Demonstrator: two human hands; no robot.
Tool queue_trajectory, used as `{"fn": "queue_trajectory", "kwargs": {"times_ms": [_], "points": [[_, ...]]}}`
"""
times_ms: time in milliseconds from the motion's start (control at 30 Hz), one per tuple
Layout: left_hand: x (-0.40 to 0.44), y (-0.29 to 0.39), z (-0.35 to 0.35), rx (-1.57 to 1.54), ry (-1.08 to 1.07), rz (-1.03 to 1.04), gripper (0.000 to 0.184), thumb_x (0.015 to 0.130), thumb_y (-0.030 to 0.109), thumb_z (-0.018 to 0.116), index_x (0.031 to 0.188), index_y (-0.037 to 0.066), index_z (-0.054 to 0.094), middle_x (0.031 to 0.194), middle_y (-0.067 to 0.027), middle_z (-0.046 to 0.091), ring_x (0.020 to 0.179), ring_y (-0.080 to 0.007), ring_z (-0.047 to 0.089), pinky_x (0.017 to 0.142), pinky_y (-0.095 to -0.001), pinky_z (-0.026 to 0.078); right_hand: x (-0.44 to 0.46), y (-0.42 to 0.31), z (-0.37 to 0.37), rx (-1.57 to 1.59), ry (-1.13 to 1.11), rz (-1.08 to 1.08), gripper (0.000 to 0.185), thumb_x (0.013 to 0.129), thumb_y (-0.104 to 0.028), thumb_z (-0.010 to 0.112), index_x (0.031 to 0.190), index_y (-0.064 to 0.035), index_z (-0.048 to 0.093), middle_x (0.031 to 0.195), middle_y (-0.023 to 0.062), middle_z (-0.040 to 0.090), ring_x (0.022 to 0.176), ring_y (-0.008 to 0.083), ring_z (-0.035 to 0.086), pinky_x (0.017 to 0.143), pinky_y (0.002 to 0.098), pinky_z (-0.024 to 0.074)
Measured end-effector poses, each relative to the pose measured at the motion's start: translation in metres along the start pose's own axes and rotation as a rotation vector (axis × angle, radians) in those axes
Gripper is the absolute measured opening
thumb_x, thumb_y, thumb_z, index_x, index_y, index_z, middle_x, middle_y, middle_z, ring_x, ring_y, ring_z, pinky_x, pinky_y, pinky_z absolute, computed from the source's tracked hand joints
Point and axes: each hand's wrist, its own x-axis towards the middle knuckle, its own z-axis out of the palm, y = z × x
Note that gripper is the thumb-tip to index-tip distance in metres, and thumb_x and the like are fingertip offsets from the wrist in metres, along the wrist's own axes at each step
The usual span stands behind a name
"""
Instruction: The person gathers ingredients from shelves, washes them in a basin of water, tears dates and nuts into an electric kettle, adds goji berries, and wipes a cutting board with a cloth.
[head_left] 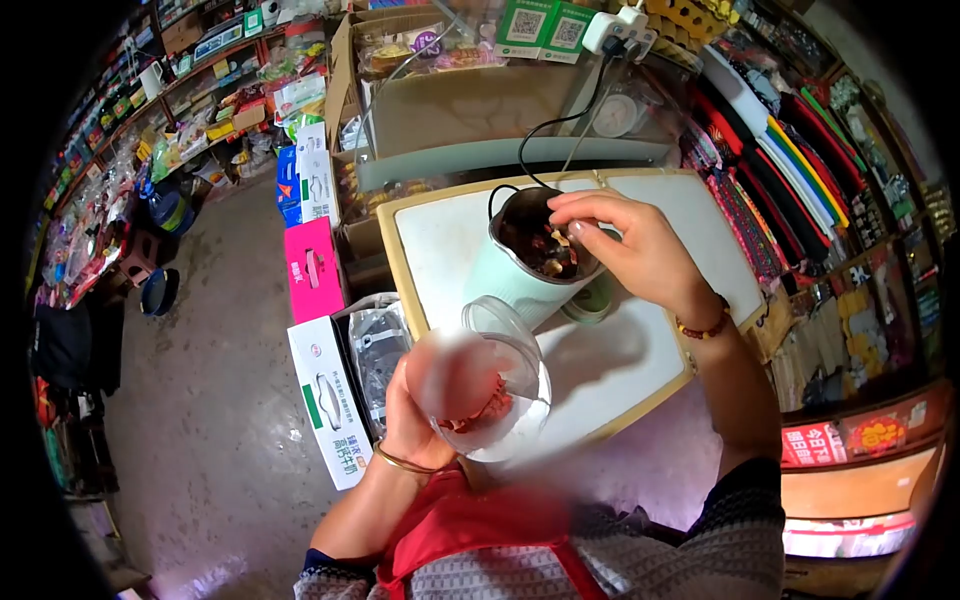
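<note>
My left hand (408, 410) is wrapped round a clear plastic jar (520, 415), tilted, with reddish dried pieces (485, 408) inside. Part of the jar is blurred. Above the mouth of a mint-green pot (505, 275) hangs my right hand (635, 235), its fingers stretched out and the thumb a little apart from them. Dark and reddish pieces (550, 262) lie in the pot, some just below the fingertips. A black cord runs to the pot. Beside its base is a small round green item (588, 303), partly hidden by the pot and hand.
The pot stands on a white folding table (430, 235) with a wooden rim. A power strip (618, 35) sits at the back on a glass counter. Milk cartons (330, 400) and a pink box (312, 270) stand on the left. Folded cloths (775, 150) fill shelves at right.
</note>
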Motion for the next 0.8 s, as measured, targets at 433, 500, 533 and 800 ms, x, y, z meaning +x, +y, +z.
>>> {"fn": "queue_trajectory", "kwargs": {"times_ms": [433,500,533,800], "points": [[-0.008,-0.042,0.003,1.107,0.187,0.258,0.044,0.087,0.032,0.047,0.12,0.004,0.048,0.109,-0.0137,0.056,0.094,-0.0252,0.057,0.073,-0.0359,0.046,-0.06,-0.005,0.054,0.753,-0.308,-0.164,0.087,0.08,-0.055,0.058,0.141,-0.0056,0.022,0.144,0.014,0.028,0.13,0.0243,0.03,0.103,0.0379,0.0292],[-0.011,-0.054,0.015,1.418,0.232,0.344,0.04,0.088,0.029,0.049,0.119,0.003,0.047,0.104,-0.0147,0.057,0.083,-0.0265,0.059,0.057,-0.0324,0.049,-0.071,-0.013,0.071,1.004,-0.419,-0.023,0.107,0.073,-0.069,0.057,0.145,-0.0047,0.011,0.147,0.0166,0.023,0.136,0.0279,0.022,0.11,0.0424,0.0211],[-0.013,-0.061,0.023,1.57,0.267,0.389,0.039,0.089,0.028,0.05,0.119,0.003,0.047,0.101,-0.0152,0.058,0.078,-0.0272,0.06,0.049,-0.0306,0.05,-0.076,-0.016,0.074,1.111,-0.432,0.044,0.111,0.07,-0.072,0.058,0.145,-0.0048,0.011,0.146,0.0171,0.025,0.136,0.0281,0.024,0.11,0.0425,0.0198],[-0.022,-0.072,0.031,0.26,0.318,0.103,0.054,0.09,0.046,0.041,0.129,0.008,0.041,0.119,-0.0147,0.053,0.102,-0.0313,0.057,0.063,-0.0425,0.056,-0.095,-0.014,0.058,0.906,-0.018,-0.197,0.083,0.076,-0.041,0.064,0.14,-0.0026,0.026,0.13,0.0103,0.038,0.116,0.0215,0.041,0.096,0.0364,0.0375]]}}
